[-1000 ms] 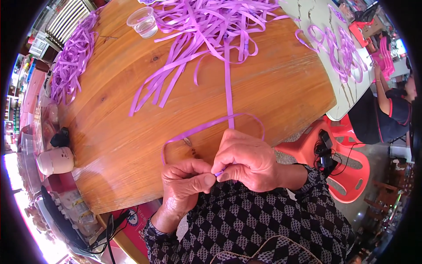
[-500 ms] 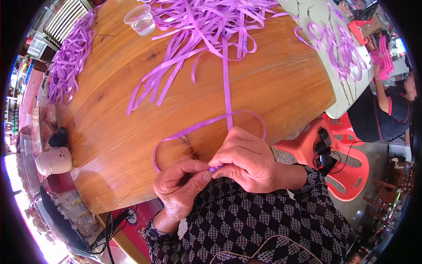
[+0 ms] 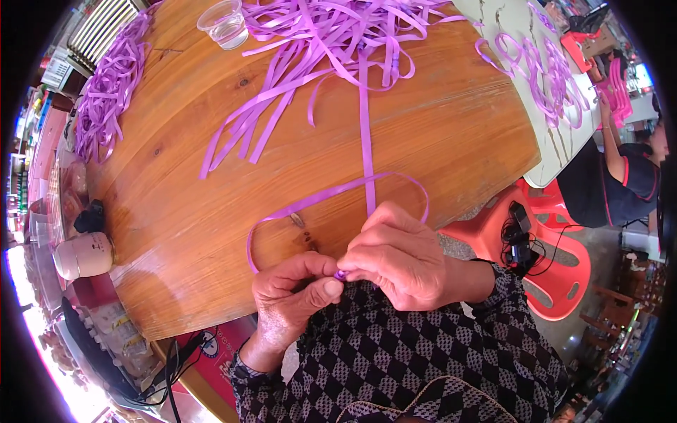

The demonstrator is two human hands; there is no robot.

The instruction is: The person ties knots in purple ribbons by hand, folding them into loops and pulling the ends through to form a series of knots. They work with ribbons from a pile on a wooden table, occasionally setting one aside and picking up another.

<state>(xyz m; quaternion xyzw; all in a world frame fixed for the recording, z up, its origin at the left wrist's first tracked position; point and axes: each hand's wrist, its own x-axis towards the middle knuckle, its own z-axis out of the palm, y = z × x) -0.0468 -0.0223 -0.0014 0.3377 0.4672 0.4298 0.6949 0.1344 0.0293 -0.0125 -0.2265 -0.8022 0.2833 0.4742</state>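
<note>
Above the table's near edge my two hands meet fingertip to fingertip. My left hand (image 3: 293,290) pinches a small purple knot-like bit (image 3: 340,275) of ribbon between thumb and forefinger. From the other side, my right hand (image 3: 398,261) grips the same ribbon, its fingers curled over and partly hiding it. A loop of purple ribbon (image 3: 310,204) arcs out from my hands over the wood. One straight strand runs from my right hand up to a large heap of purple ribbons (image 3: 338,42) at the far side.
On the wooden table (image 3: 176,204) stands a clear plastic cup (image 3: 227,28) by the heap. More ribbons (image 3: 113,92) hang at the left, near a pale jar (image 3: 86,255). Right are a white table (image 3: 557,158) with ribbons, red chairs (image 3: 486,225) and another person (image 3: 599,176).
My fingers have shifted slightly around the small purple bit, which shows a little more now. The right hand's fingers have curled in further; the ribbon loop lies nearly the same.
</note>
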